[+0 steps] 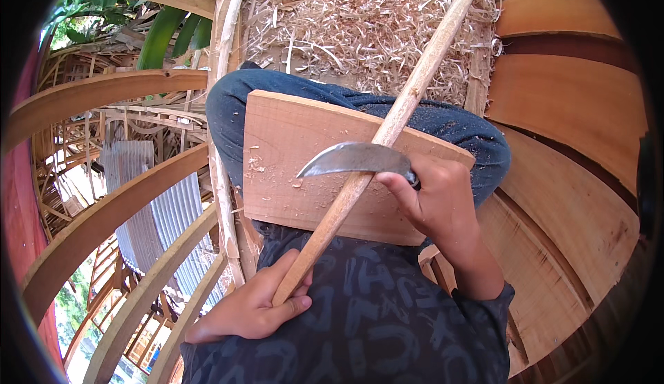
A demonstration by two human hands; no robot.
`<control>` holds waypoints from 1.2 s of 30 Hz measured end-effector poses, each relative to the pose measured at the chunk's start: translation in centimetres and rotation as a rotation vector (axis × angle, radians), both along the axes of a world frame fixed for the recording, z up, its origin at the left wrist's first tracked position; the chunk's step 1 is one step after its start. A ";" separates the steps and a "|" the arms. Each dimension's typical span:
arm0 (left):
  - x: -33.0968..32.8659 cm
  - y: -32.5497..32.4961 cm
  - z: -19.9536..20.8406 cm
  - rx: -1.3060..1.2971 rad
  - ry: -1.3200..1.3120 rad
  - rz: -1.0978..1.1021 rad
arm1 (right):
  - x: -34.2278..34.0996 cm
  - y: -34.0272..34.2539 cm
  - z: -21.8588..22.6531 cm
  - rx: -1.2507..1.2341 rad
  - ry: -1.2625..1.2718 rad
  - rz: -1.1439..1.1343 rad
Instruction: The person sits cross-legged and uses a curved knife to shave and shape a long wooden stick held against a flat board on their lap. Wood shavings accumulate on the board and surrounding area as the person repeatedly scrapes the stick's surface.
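Note:
A long pale wooden pole [415, 90] runs slantwise from near my body up to the far right. My left hand [266, 301] is closed around its near end. In my right hand [443, 194] is a knife with a curved blade [356, 158], its dark handle mostly hidden by my fingers. The blade lies across the pole, its tip toward the left, and my thumb is beside the pole. Under the pole a flat wooden board [297, 156] rests on my lap, with a few small shavings on its left part.
A thick heap of curled wood shavings [366, 24] covers the floor beyond my crossed legs [232, 107]. Curved wooden ribs [111, 97] with open gaps stand on the left, above corrugated metal sheets [173, 211]. Wide planks [567, 100] form the right side.

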State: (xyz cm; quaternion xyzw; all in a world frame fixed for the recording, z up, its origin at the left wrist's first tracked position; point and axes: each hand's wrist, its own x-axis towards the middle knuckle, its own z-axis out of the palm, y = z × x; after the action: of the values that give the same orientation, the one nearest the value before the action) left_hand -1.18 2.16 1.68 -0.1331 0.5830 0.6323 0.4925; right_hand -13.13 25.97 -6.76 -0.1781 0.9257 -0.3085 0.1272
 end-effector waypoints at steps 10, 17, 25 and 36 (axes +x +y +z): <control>-0.9 -0.3 -0.4 0.001 -0.003 0.024 | -0.3 -0.8 1.1 -0.003 -0.027 0.073; -0.5 -0.5 -0.1 0.033 -0.087 0.039 | -4.2 3.4 -1.2 0.060 -0.138 -0.371; 0.1 -0.9 -0.2 0.081 -0.148 0.128 | 2.0 -0.6 0.4 -0.148 -0.150 -0.079; -1.3 -1.0 1.6 0.170 -0.391 0.329 | 2.5 -1.5 0.6 -0.238 -0.165 0.022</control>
State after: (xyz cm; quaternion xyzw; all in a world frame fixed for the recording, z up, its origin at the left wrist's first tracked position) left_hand -2.50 1.15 3.30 -0.3037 0.3920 0.7128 0.4960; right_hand -10.59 24.52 -6.16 -0.1761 0.8671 -0.4281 0.1841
